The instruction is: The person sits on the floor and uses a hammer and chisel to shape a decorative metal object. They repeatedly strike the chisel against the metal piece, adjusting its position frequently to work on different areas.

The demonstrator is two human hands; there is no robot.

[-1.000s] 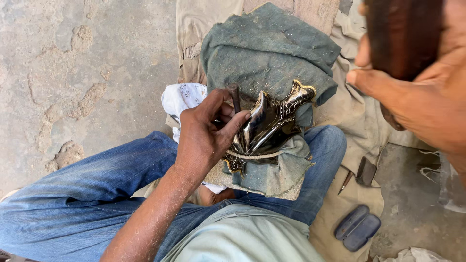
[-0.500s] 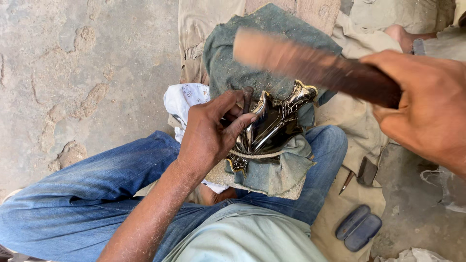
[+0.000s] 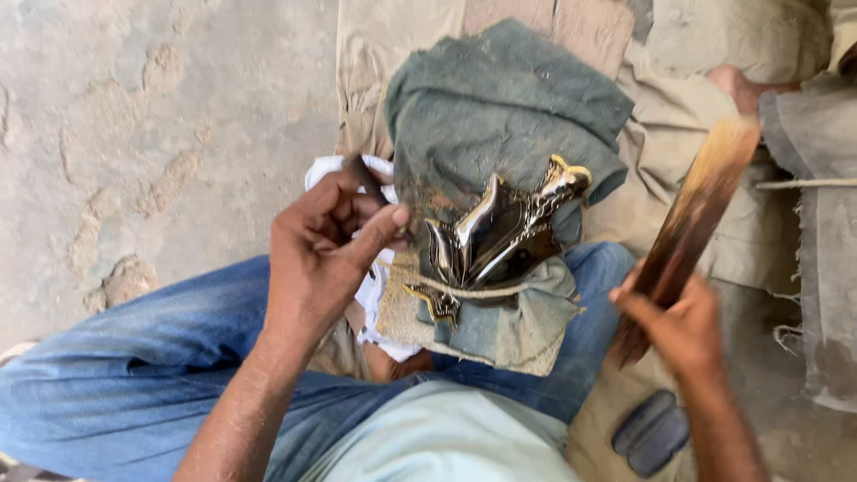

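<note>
Single view, head-mounted, aimed steeply down over the lap onto the floor (image 3: 161,116). Set close: fills most of the frame with the jeans-clad knees (image 3: 134,357), the left hand (image 3: 326,245) and the right hand (image 3: 678,326). Faces forward and down, with cloth mats (image 3: 678,178) toward the upper edge. No second view to overlap.
</note>
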